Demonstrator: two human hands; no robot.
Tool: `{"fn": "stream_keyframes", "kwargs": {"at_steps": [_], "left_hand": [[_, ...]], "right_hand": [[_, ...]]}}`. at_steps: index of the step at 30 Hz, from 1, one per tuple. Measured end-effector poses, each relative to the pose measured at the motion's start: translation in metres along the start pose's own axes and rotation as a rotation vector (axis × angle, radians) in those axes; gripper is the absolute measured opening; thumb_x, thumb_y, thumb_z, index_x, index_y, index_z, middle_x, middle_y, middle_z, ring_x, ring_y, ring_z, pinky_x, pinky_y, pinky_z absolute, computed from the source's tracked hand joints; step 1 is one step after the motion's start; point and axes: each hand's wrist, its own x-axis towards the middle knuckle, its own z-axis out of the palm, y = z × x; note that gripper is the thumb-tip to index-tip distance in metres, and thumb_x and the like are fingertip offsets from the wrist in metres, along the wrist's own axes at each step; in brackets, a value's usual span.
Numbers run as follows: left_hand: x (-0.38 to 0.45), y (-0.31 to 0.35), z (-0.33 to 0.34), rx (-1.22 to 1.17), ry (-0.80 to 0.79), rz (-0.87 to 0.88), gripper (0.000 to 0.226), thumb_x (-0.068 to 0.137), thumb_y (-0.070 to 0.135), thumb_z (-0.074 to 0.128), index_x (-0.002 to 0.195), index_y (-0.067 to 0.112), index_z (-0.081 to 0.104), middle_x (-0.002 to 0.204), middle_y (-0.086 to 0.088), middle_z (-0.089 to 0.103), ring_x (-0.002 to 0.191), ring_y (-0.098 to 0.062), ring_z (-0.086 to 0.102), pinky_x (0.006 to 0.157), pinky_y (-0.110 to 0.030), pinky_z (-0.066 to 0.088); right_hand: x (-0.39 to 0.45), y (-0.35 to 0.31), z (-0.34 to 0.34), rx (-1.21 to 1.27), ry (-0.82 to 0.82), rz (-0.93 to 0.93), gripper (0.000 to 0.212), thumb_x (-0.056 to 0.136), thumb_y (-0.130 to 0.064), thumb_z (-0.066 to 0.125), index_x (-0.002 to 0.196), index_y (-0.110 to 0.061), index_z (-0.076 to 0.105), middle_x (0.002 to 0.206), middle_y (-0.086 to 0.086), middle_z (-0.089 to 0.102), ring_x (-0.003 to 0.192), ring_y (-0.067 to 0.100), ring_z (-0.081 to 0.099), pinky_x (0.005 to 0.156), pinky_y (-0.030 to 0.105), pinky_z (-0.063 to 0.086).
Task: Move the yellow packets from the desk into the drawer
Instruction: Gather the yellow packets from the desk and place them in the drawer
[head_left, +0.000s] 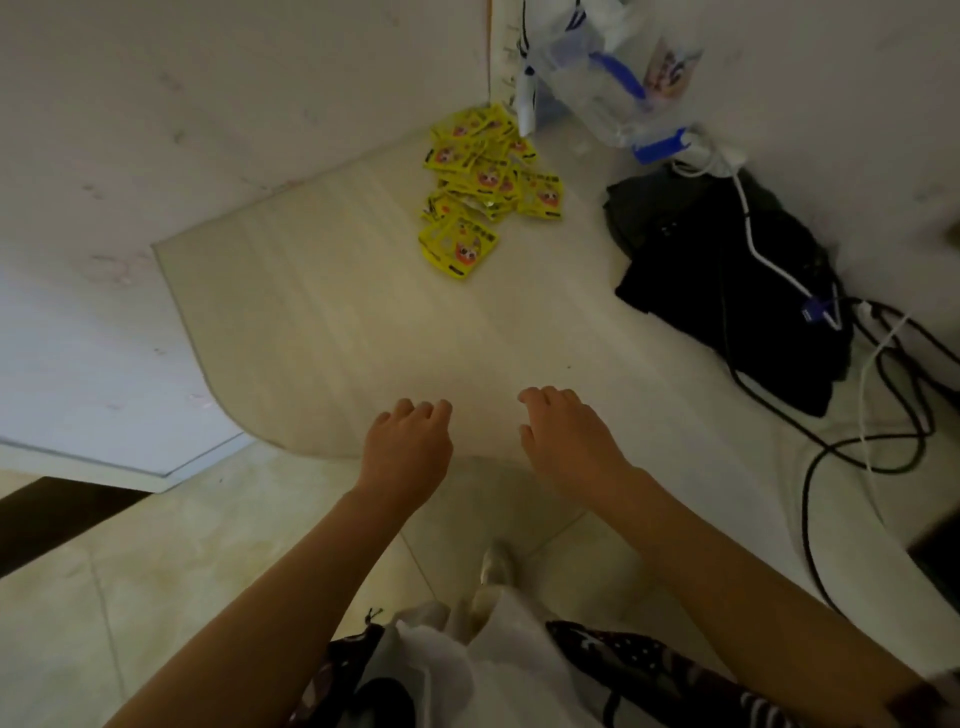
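Observation:
A loose pile of several yellow packets (483, 184) lies on the pale desk (322, 312), far back in the corner where two walls meet. My left hand (408, 447) and my right hand (563, 434) hover side by side over the desk's near edge. Their fingers are loosely curled and hold nothing. Both hands are well short of the packets. No drawer shows in this view.
A black bag (727, 280) lies on the desk's right side with white and black cables (862, 395) trailing over it. A clear plastic bag with blue parts (608, 78) hangs just right of the packets. Tiled floor (156, 571) lies below the desk edge.

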Motion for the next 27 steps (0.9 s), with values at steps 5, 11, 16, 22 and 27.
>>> {"fn": "stream_keyframes", "kwargs": {"at_steps": [5, 11, 16, 22, 27], "left_hand": [[0.057, -0.014, -0.008, 0.047, 0.009, -0.040, 0.023, 0.085, 0.015, 0.058, 0.107, 0.011, 0.063, 0.092, -0.008, 0.071, 0.086, -0.030, 0.064, 0.068, -0.037, 0.051], [0.124, -0.044, -0.016, 0.085, 0.043, -0.023, 0.020, 0.078, 0.014, 0.066, 0.098, 0.011, 0.065, 0.089, -0.007, 0.068, 0.081, -0.031, 0.063, 0.062, -0.037, 0.051], [0.183, -0.072, -0.014, 0.081, 0.073, 0.028, 0.022, 0.069, 0.020, 0.075, 0.089, 0.014, 0.066, 0.086, -0.003, 0.067, 0.078, -0.029, 0.064, 0.058, -0.034, 0.050], [0.242, -0.090, -0.010, 0.063, 0.061, 0.086, 0.033, 0.066, 0.025, 0.076, 0.096, 0.013, 0.068, 0.099, -0.005, 0.069, 0.088, -0.029, 0.065, 0.065, -0.036, 0.052], [0.278, -0.092, 0.000, -0.049, -0.020, 0.050, 0.038, 0.077, 0.021, 0.069, 0.114, 0.012, 0.062, 0.108, -0.008, 0.066, 0.092, -0.033, 0.063, 0.068, -0.039, 0.051]], "right_hand": [[0.061, 0.015, -0.022, -0.054, 0.005, -0.029, 0.035, 0.098, -0.020, 0.036, 0.130, -0.009, 0.043, 0.125, 0.012, 0.053, 0.110, 0.030, 0.050, 0.089, 0.042, 0.046], [0.133, 0.017, -0.038, -0.114, 0.027, -0.018, 0.033, 0.096, -0.016, 0.039, 0.127, -0.009, 0.044, 0.121, 0.012, 0.054, 0.107, 0.030, 0.051, 0.085, 0.040, 0.046], [0.187, 0.013, -0.051, -0.116, 0.042, 0.043, 0.032, 0.095, -0.015, 0.041, 0.126, -0.009, 0.046, 0.121, 0.011, 0.053, 0.108, 0.029, 0.049, 0.084, 0.039, 0.044], [0.235, 0.024, -0.066, -0.111, 0.012, 0.120, 0.037, 0.097, -0.020, 0.040, 0.132, -0.008, 0.043, 0.131, 0.012, 0.047, 0.120, 0.030, 0.043, 0.091, 0.040, 0.044], [0.274, 0.043, -0.071, -0.071, -0.019, 0.201, 0.040, 0.096, -0.020, 0.042, 0.134, -0.007, 0.041, 0.135, 0.013, 0.044, 0.123, 0.030, 0.040, 0.093, 0.040, 0.043]]}}
